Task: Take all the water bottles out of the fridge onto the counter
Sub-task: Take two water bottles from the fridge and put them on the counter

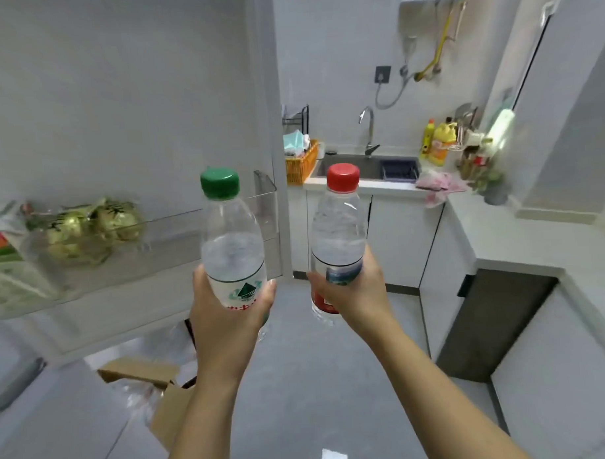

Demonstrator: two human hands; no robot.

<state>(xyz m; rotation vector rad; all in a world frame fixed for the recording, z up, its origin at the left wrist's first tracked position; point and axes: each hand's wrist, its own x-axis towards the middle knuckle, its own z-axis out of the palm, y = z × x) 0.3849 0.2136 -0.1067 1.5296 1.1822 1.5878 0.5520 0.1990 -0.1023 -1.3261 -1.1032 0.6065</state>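
1. Holds in the left hand [225, 314] a green-capped bottle [233, 245], fingers and thumb curled round the label, bottle upright.
2. Holds in the right hand [354, 292] a red-capped bottle [337, 228], gripped round the lower half over the label, also upright, near the other but not touching it.
3. Has both bottles in the air above the grey floor [299, 373], beside the open fridge door [118, 98] on the left and outside its clear door shelf [177, 230].
4. Faces the white counter [371, 185] with its sink [354, 167] and faucet [368, 127], well apart from both bottles.
5. Shows gold-wrapped packets [88, 226] in the door shelf, an orange basket [300, 167] left of the sink, yellow detergent bottles [437, 145] to its right, and a cardboard box [138, 372] on the floor below the door.
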